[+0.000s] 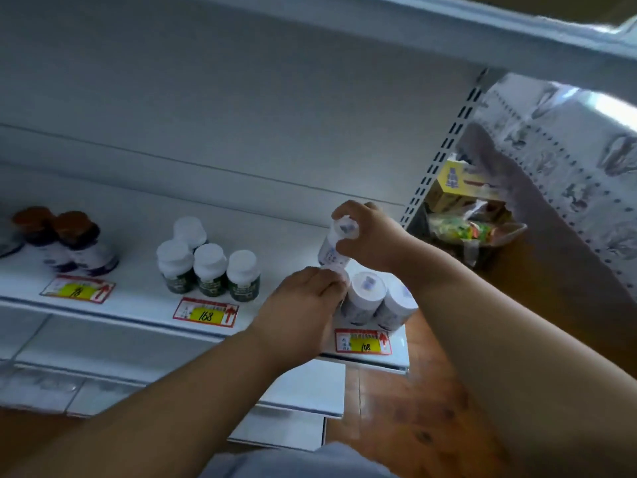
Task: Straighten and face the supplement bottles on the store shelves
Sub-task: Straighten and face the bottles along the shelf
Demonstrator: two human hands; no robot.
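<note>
The person stands close to the white shelf (144, 305) with both arms reaching in at its right end. The right hand (370, 236) has its fingers curled round a white bottle (332, 248), gripping it near the cap; the bottle is lifted above the shelf, its long axis tilted, cap end up and leaning to the right, base down toward the left. Printing on its side faces the person, though it is too blurred to read.

Just below it, the left hand (303, 305) has its fingers bunched together on the cap of another white bottle (339, 270) at the front left of the cluster; most of that bottle is hidden behind the hand, so I can't say how firm the hold is or which way it faces. Beside it two more white bottles (379, 301) stand upright and touching each other at the shelf's front edge, above the price tag marked 108 (363, 341).

Further left, a group of four green-labelled bottles with white caps (208, 263) stands upright behind the tag marked 168 (205, 312). At the far left, dark bottles with brown caps (69, 241) stand together. Past the shelf's slotted upright (444, 146), a basket of packaged goods (472, 222) sits on the wooden floor.
</note>
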